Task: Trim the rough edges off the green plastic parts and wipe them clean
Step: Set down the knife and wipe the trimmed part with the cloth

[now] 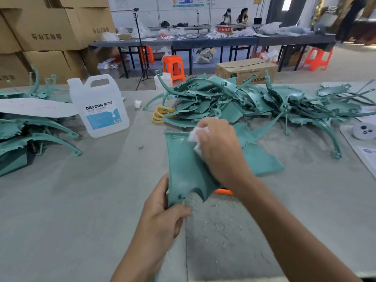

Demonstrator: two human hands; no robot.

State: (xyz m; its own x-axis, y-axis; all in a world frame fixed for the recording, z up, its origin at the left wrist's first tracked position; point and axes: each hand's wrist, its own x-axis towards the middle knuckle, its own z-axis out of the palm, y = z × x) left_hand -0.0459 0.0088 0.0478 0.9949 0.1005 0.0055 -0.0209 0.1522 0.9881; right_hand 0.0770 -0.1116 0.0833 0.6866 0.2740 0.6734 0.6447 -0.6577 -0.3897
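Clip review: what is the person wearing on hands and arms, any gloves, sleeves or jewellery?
Nothing worn shows. The left hand and right hand are bare, without gloves. No ring, watch or bracelet shows. The left forearm and right forearm are uncovered up to the frame's edge; no sleeve is in view.

Left hand (162, 212) pinches the part (183, 165) at its near corner, thumb on top. Right hand (219, 151), knuckles up, fingers curled round a cloth (198, 133), presses it down.
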